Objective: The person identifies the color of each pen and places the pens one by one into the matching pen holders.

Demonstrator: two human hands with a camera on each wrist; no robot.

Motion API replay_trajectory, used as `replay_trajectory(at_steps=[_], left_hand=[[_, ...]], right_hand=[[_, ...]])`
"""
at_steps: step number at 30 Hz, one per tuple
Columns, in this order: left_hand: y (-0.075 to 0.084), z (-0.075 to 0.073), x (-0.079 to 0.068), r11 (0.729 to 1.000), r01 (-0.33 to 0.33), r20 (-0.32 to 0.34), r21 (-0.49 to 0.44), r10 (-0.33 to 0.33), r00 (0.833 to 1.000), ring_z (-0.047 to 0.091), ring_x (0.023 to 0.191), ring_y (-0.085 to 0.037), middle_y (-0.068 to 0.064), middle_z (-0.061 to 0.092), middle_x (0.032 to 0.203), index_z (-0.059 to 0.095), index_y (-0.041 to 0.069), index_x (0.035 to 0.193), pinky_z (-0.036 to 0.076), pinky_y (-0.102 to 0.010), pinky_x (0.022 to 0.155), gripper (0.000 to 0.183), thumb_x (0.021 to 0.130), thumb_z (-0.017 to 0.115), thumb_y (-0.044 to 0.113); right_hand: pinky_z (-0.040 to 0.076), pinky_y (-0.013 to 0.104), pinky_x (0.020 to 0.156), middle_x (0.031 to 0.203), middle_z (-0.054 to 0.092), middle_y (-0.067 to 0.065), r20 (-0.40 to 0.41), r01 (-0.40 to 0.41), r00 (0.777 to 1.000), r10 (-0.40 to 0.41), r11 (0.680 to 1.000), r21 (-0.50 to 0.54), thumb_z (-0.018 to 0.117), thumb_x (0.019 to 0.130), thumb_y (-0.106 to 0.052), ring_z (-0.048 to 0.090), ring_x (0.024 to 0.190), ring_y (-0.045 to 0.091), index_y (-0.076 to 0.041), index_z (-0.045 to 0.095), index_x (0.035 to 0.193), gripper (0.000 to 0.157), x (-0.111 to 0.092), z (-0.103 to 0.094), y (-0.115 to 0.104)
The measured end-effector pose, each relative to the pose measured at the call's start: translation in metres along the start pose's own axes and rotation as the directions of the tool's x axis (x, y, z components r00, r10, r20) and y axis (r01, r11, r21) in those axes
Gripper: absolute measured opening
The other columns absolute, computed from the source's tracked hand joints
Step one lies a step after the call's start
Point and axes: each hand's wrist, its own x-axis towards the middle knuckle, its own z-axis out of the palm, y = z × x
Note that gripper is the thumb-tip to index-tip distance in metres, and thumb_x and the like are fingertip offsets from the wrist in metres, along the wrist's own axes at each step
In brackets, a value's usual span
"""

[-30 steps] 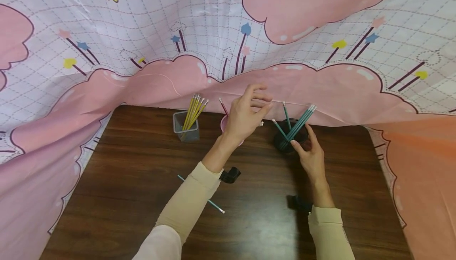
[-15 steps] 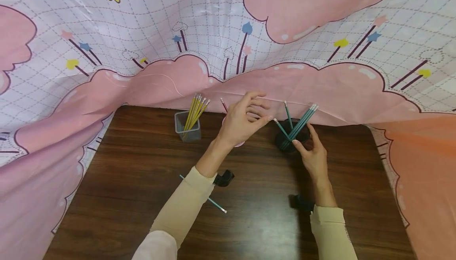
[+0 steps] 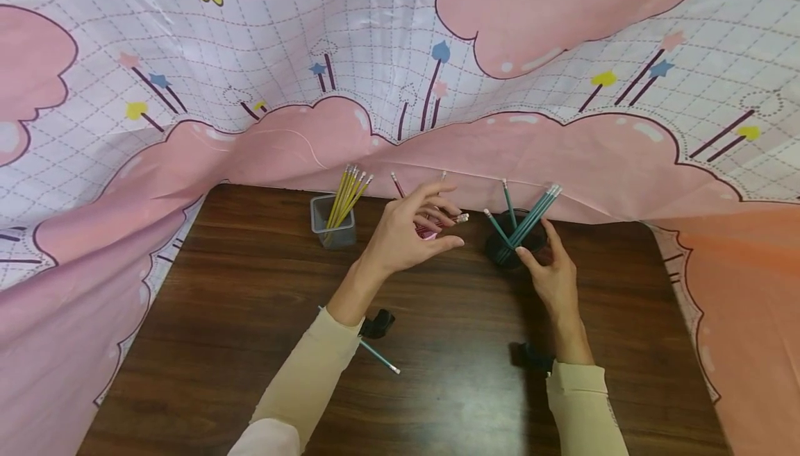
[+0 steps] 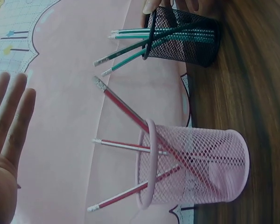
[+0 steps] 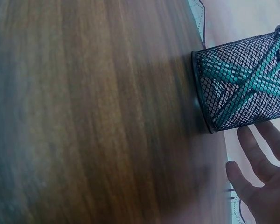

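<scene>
My right hand (image 3: 553,279) grips the black mesh pencil cup (image 3: 496,259) at its right side, thumb at the front rim and fingers behind. Several green pencils (image 3: 534,216) lean in that cup, eraser ends up. In the right wrist view, fingertips (image 5: 245,133) touch the mesh wall. My left hand (image 3: 400,234) is held over the pink mesh pencil cup (image 4: 233,140), fingers spread and holding nothing. It hides most of that cup in the head view. Red pencils (image 4: 123,108) stand in the pink cup, as the left wrist view shows.
A clear plastic container (image 3: 339,239) with several yellow pencils (image 3: 344,199) stands left of the pink cup. One loose green pencil (image 3: 380,356) lies on the wooden table (image 3: 450,373), partly under the left forearm. A patterned cloth (image 3: 531,150) hangs behind the table.
My left hand has drawn back left and down, away from the black cup, and more of the red pencils shows. The right hand stays at the black cup.
</scene>
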Motion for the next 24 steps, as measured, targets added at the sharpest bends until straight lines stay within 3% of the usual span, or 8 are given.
replay_trajectory(at_steps=[4, 13, 19, 24], left_hand=[[-0.002, -0.006, -0.012, 1.0, 0.022, 0.019, -0.002, -0.022, 1.0, 0.065, 0.077, -0.024, -0.013, 0.065, 0.092, 0.05, 0.002, 0.12, 0.053, -0.038, 0.067, 0.064, 0.064, 0.082, 0.004], [-0.044, -0.012, -0.059, 0.986, 0.03, 0.017, 0.161, -0.034, 0.999, 0.063, 0.078, -0.013, 0.004, 0.065, 0.088, 0.055, 0.012, 0.119, 0.051, -0.028, 0.069, 0.081, 0.049, 0.089, 0.035], [-0.05, -0.019, -0.078, 0.984, 0.055, 0.018, 0.172, -0.059, 0.998, 0.062, 0.08, -0.009, 0.006, 0.066, 0.093, 0.055, 0.016, 0.122, 0.049, -0.023, 0.073, 0.08, 0.052, 0.087, 0.04], [-0.054, -0.026, -0.094, 0.968, 0.067, 0.042, 0.242, -0.08, 0.996, 0.06, 0.083, -0.005, 0.008, 0.065, 0.095, 0.057, 0.021, 0.12, 0.048, -0.026, 0.074, 0.075, 0.054, 0.086, 0.042]], right_hand=[[0.047, 0.033, 0.072, 0.114, 0.06, 0.01, -0.009, 0.007, 1.0, -0.007, 1.0, 0.001, 0.07, 0.079, -0.035, 0.062, 0.088, 0.023, -0.041, 0.034, 0.138, 0.069, 0.0, 0.0, 0.001], [0.046, 0.043, 0.077, 0.113, 0.06, 0.012, -0.014, 0.013, 1.0, -0.013, 1.0, 0.012, 0.07, 0.079, -0.033, 0.061, 0.091, 0.025, -0.038, 0.035, 0.138, 0.069, 0.001, -0.001, 0.001], [0.046, 0.047, 0.079, 0.112, 0.06, 0.015, -0.023, 0.02, 1.0, -0.019, 0.998, 0.062, 0.071, 0.079, -0.03, 0.061, 0.091, 0.028, -0.036, 0.037, 0.138, 0.068, 0.002, 0.0, 0.001], [0.046, 0.048, 0.081, 0.115, 0.059, 0.013, -0.01, 0.02, 1.0, -0.019, 0.997, 0.077, 0.071, 0.079, -0.03, 0.06, 0.093, 0.028, -0.037, 0.037, 0.138, 0.068, 0.0, 0.002, 0.003]])
